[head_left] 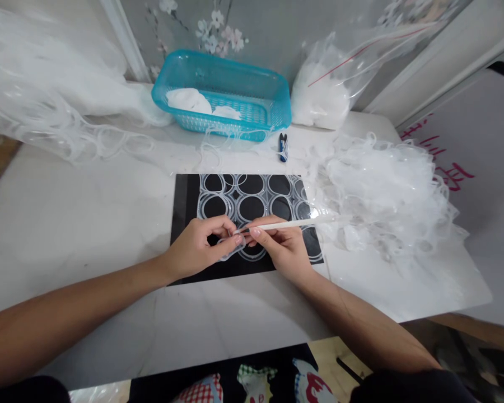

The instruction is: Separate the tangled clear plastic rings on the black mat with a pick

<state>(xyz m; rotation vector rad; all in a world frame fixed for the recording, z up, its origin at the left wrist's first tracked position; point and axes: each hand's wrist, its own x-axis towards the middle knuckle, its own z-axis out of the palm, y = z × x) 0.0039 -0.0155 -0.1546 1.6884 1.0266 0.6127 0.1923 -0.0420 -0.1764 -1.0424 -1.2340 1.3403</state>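
My left hand [208,243] is closed, thumb against fingers, pinching a translucent plastic ring [231,249]. Close against it, my right hand [279,243] grips a thin white stick [294,224] whose dark end points at the ring between my fingertips. Whether the right fingers also touch the ring is hard to make out. Both hands are over a black mat [187,274], on which several frosted rings [251,208] lie in rows, some overlapping. Part of those rows is hidden under my hands.
A blue plastic basket [273,84] holding white round pieces [189,101] stands at the back. Blue snips [283,146] lie before it. A heap of translucent rings [386,190] covers the right, more bagged rings [59,112] the left. A zip bag [323,89] stands behind.
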